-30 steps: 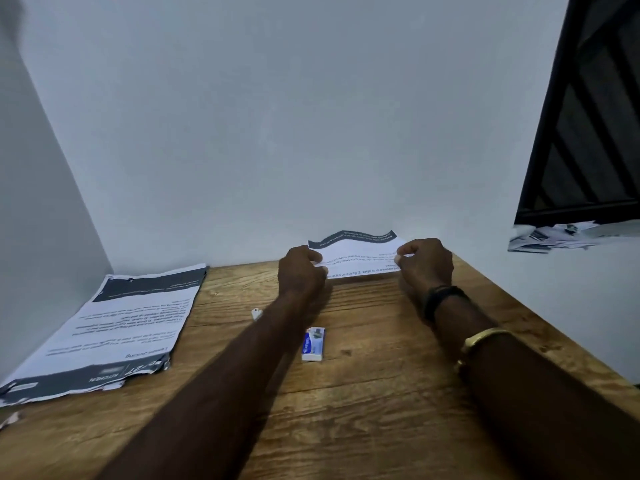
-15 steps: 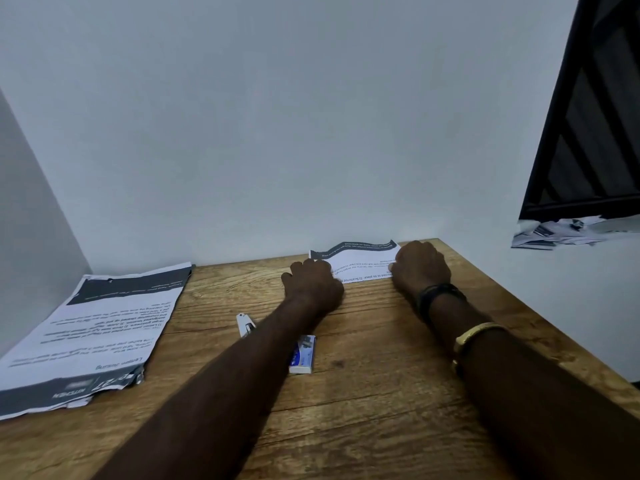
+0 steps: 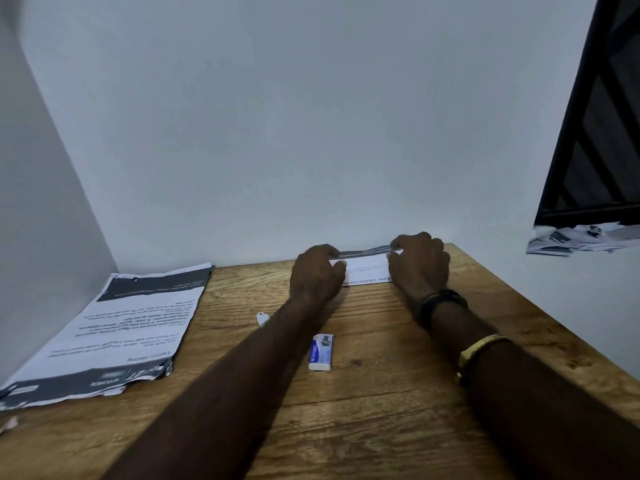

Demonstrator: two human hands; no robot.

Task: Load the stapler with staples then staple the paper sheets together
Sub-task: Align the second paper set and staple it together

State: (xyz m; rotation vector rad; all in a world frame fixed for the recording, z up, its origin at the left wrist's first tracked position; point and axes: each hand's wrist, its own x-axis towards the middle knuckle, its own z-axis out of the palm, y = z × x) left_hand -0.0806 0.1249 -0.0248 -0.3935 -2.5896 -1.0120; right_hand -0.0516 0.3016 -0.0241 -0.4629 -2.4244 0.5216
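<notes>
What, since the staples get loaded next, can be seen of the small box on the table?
The small box is white with a blue printed top and a dark picture at its far end. It looks closed, lies flat on the wooden table, lengthwise away from the person, beside the left forearm; no hand touches it.

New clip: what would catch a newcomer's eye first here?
Two outstretched arms: the left hand and right hand hold paper sheets at the far edge of the wooden table, by the wall. Nearer, a small staple box lies between the arms, and a printed paper stack sits at the left.
</notes>
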